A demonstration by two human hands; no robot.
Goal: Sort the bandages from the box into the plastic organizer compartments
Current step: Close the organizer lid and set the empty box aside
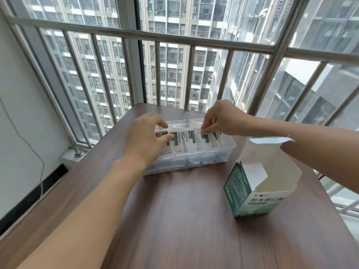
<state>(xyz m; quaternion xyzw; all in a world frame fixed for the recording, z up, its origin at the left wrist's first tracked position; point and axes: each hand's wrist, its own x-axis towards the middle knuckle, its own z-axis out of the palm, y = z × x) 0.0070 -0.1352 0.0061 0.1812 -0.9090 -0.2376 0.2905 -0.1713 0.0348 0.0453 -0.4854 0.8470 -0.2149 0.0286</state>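
Surface: wooden table by barred window.
Organizer: holds upright bandages.
Box: open, right.
Left hand: fingers loosely spread on packets.
Right hand: pinching 1 bandage top.

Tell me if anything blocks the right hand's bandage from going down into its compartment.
Nothing visible does. The right hand pinches a bandage at its top, already standing in a compartment of the organizer, beside other bandages. The left hand works further left.

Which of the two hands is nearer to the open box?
Right. The right hand is above the organizer's right end, just beyond the box; the left hand is at its left end.
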